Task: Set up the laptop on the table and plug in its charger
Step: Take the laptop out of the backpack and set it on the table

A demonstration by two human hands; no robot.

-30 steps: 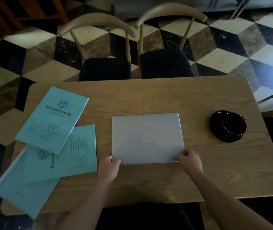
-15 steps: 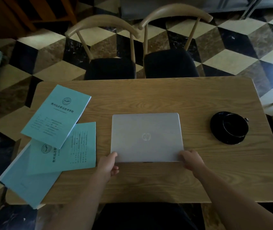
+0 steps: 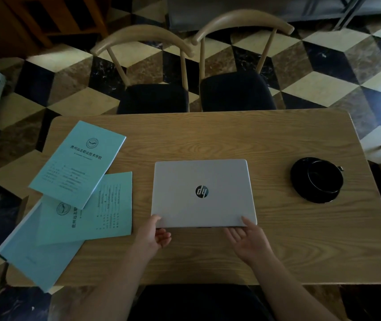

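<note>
On the left of the wooden table [image 3: 208, 135] lie 3 light blue booklets [image 3: 78, 163], one partly on top of another, and the lowest one sticks out over the table's edge. In the middle sits the silver HP laptop [image 3: 202, 193] with its lid shut; the left hand [image 3: 153, 235] has its thumb on top of the near left corner with its fingers curled just under the edge, and the right hand [image 3: 248, 239] is open, palm up, with its thumb touching the near right corner, so both hands pinch the front edge lightly. On the right, well apart from the laptop, a black cup [image 3: 322, 179] sits on a black saucer [image 3: 300, 184], and 2 wooden chairs [image 3: 235, 54] with dark seats stand at the far side.
</note>
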